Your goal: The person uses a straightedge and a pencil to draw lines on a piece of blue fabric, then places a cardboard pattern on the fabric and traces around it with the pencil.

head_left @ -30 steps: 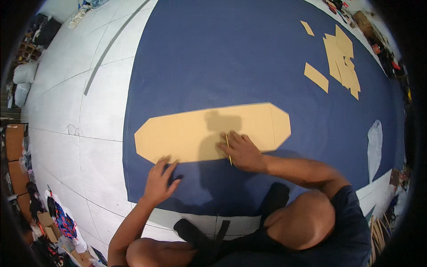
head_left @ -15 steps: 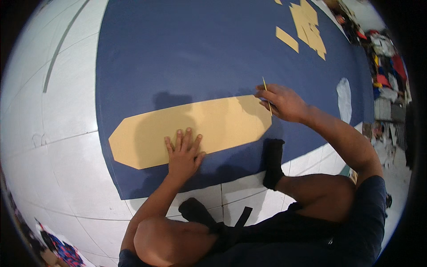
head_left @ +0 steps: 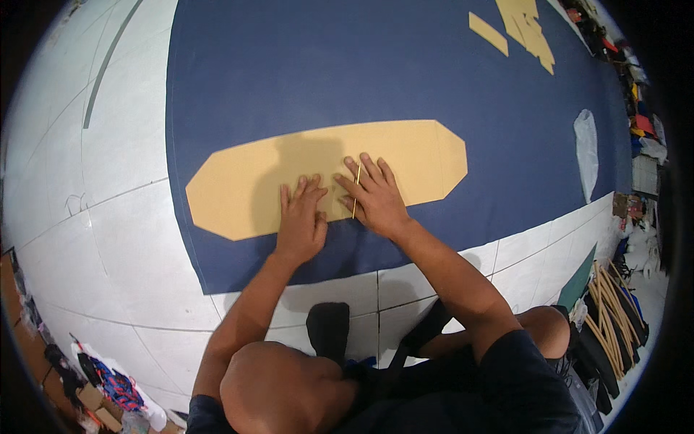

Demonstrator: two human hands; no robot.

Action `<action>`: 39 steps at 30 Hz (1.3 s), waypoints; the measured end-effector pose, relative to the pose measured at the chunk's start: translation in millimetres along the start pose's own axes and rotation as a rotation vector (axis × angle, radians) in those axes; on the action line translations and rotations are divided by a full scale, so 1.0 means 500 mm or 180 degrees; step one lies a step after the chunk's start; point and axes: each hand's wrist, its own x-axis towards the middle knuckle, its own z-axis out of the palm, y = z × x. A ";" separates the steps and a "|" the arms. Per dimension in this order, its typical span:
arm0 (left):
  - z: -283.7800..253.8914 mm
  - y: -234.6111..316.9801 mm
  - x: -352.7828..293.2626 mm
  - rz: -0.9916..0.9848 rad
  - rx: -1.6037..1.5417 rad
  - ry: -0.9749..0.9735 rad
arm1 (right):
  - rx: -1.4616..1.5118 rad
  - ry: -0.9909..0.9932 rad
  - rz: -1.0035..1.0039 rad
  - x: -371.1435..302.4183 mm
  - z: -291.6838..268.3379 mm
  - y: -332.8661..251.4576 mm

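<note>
Dark blue sheet [head_left: 303, 65] over white floor tiles [head_left: 108, 282] bears 1 long tan panel [head_left: 412, 159] near its closer edge; the left hand [head_left: 300, 224] rests on it, fingers extended, while the right hand [head_left: 381, 202], fingers spread there too, holds 1 thin yellow stick [head_left: 358, 174]

A dark blue sheet [head_left: 347, 72] lies across a white tiled floor [head_left: 130, 239], bearing a long tan panel [head_left: 412, 159] near its front edge, smaller tan pieces [head_left: 526, 32] far right and whitish plastic [head_left: 586, 153] at right; a grey strip [head_left: 103, 70] rests on the tiles, far left.
</note>
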 end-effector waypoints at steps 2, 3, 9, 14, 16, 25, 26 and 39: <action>-0.025 -0.016 -0.025 -0.0022 -0.0077 0.0253 | 0.0001 0.0095 0.0124 -0.005 0.014 -0.016; -0.042 -0.020 -0.033 -0.0088 -0.0019 0.0508 | 0.0022 0.0137 0.0102 -0.007 0.018 -0.015; -0.116 -0.065 -0.181 -0.0824 0.0907 0.1249 | -0.0033 0.0295 -0.0055 -0.026 0.022 -0.006; -0.082 -0.044 -0.314 -0.1335 0.0907 0.1283 | -0.0109 0.0135 -0.0006 -0.098 0.037 -0.062; -0.065 -0.033 -0.349 -0.1300 0.0956 0.1230 | -0.0060 0.0132 0.0014 -0.132 0.047 -0.085; -0.017 -0.012 -0.410 -0.1254 0.1180 0.1007 | -0.0094 0.0168 0.0103 -0.204 0.057 -0.118; -0.015 -0.014 -0.408 -0.1264 0.1087 0.1080 | -0.0094 0.0130 0.0136 -0.209 0.059 -0.119; -0.140 -0.124 -0.381 -0.1605 0.1386 0.2085 | -0.0040 -0.0118 0.0136 -0.223 0.055 -0.137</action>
